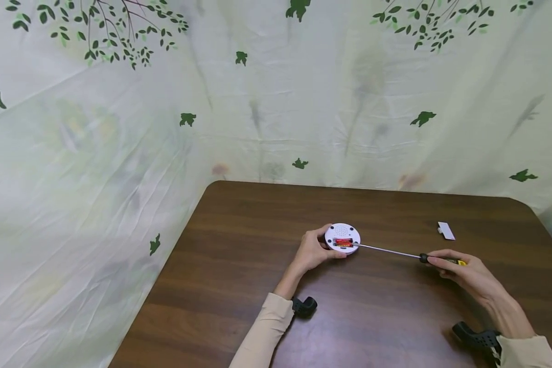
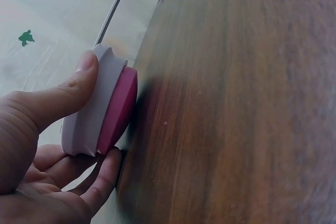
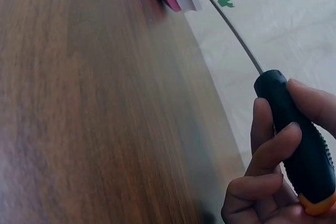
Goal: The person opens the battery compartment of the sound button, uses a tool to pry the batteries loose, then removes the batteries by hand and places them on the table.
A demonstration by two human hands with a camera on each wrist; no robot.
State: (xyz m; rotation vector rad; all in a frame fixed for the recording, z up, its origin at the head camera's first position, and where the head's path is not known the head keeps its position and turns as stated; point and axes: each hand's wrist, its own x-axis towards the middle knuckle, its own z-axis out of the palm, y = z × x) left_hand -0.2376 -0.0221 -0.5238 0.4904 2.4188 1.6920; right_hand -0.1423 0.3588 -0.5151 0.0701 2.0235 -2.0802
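Observation:
My left hand point(image 1: 314, 250) grips a round white device point(image 1: 342, 231) between thumb and fingers, tilted so its underside faces up. In the left wrist view the device point(image 2: 86, 108) shows a pink lower part point(image 2: 119, 111). Its battery compartment stands uncovered, with red batteries point(image 1: 344, 243) inside. My right hand point(image 1: 464, 273) holds a screwdriver point(image 1: 391, 251) by its black and yellow handle point(image 3: 294, 135). The long metal shaft point(image 3: 231, 27) reaches left, and its tip is at the right end of the batteries; whether it touches them I cannot tell.
A small white battery cover point(image 1: 446, 230) lies on the brown wooden table point(image 1: 257, 214), beyond my right hand. Behind the table hangs a pale curtain point(image 1: 303, 102) with leaf prints. Black straps point(image 1: 305, 306) sit on both wrists.

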